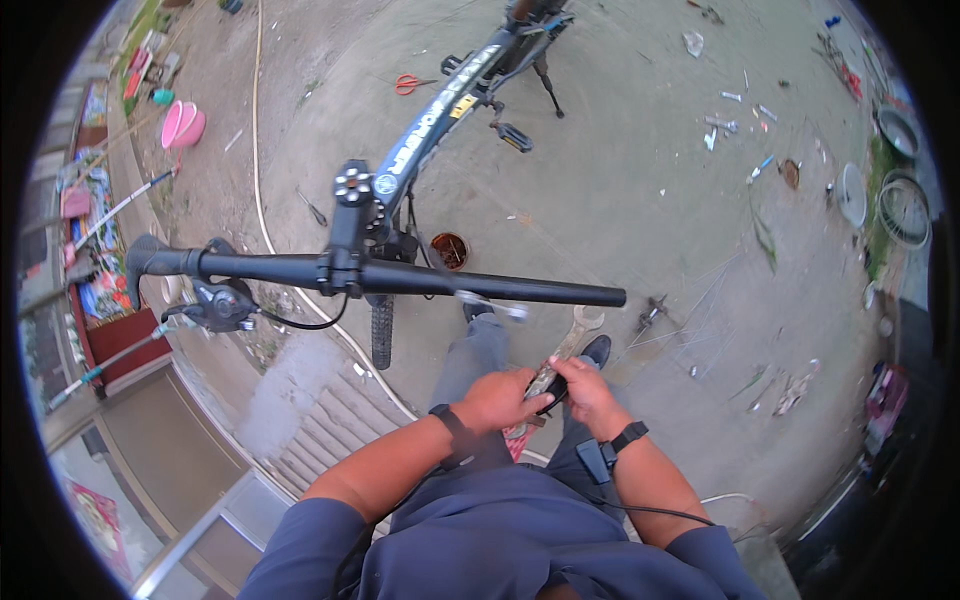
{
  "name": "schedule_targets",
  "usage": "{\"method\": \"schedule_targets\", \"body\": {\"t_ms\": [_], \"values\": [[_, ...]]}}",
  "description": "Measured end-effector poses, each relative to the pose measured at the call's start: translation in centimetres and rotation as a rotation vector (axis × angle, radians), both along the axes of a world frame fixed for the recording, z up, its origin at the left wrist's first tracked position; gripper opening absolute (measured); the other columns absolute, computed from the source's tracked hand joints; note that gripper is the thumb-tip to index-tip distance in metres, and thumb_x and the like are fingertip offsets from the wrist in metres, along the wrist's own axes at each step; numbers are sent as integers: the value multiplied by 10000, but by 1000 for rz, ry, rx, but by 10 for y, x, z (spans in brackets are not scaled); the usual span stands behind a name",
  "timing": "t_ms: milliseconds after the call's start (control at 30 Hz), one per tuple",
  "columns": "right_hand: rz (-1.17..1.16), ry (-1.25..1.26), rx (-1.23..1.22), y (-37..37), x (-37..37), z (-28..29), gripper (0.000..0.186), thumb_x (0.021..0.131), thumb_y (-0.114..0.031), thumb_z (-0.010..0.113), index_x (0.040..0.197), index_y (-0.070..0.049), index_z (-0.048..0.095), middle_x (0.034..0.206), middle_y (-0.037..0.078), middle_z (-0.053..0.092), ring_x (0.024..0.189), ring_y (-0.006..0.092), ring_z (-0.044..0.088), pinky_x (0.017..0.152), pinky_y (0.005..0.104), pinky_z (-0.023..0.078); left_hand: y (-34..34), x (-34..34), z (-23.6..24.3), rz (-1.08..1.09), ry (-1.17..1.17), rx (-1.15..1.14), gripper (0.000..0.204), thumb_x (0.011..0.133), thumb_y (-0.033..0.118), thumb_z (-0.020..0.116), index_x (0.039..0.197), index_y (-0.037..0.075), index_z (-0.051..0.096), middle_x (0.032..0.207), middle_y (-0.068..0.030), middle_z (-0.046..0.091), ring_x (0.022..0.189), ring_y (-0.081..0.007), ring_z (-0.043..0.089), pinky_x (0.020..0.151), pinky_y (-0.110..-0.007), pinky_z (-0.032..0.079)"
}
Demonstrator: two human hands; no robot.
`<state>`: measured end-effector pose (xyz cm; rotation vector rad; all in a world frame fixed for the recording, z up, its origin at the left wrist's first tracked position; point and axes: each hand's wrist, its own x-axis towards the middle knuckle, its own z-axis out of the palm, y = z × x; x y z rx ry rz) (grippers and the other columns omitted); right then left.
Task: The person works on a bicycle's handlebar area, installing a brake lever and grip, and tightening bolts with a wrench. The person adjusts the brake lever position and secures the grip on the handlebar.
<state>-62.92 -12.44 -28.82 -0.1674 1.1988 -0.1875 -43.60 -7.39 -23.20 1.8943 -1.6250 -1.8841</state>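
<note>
Ground: grey-brown concrete (620, 190), with small tools and scraps scattered toward the right edge
Bicycle: blue-and-black frame (425, 135) running away from the person at the upper middle; front tyre (382, 330) below the bar
Handlebar: black straight bar (500, 287) crossing just beyond the hands; a brake lever (225, 303) sits near its left end; the right end is bare
Forearms: both come up from the lower edge and angle inward, bent at the elbows, meeting before the lap
Hands: left hand (500, 400) and right hand (587, 393) close together, grasping a black part between them; left thumb laid across it, right fingers curled at its far side; wrists banded with dark straps
Wrench: large open-ended wrench (586, 325), its forked head beyond the hands, its shank running back toward them; whether the fingers grip it, I cannot tell
Wheel hub: spoked hub (652, 312) on the ground, right of the wrench
Black part: small and rounded (557, 393), between the palms, mostly covered; exact kind unclear
</note>
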Motion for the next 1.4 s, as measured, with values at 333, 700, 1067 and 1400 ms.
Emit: {"method": "schedule_targets", "body": {"t_ms": [333,700,1067,1400], "values": [[-44,355,-203,-19,-95,-161,252,970,-296,692,985,-46,678,872,31,681,757,144,624,689,341,501,-4,12,-78,48,-352,-219,370,1001,355,599,1131,14,659,1087,-234,692,1016,-422,653,891,-481,520],[-120,433,-232,-21,-97,-355,260,919,-234,705,868,17,657,786,73,647,728,155,576,663,351,464,-6,60,-135,-85,-538,-471,308,895,225,703,1106,9,643,1115,-184,657,1071,-381,606,952,-445,493],[566,810,-445,-20,-54,-448,430,919,-368,663,1117,11,717,1112,250,715,1062,425,674,892,486,527,-4,82,-154,8,-559,-655,308,816,122,726,1091,10,643,1138,-180,660,1066,-378,620,958,-438,497],[919,844,-615,-80,-48,-463,394,910,-330,691,1133,-7,727,1124,242,720,1046,421,690,900,497,557,22,100,-163,143,-624,-858,308,826,128,732,1095,-5,660,1122,-201,663,1066,-395,623,962,-443,495]]}}
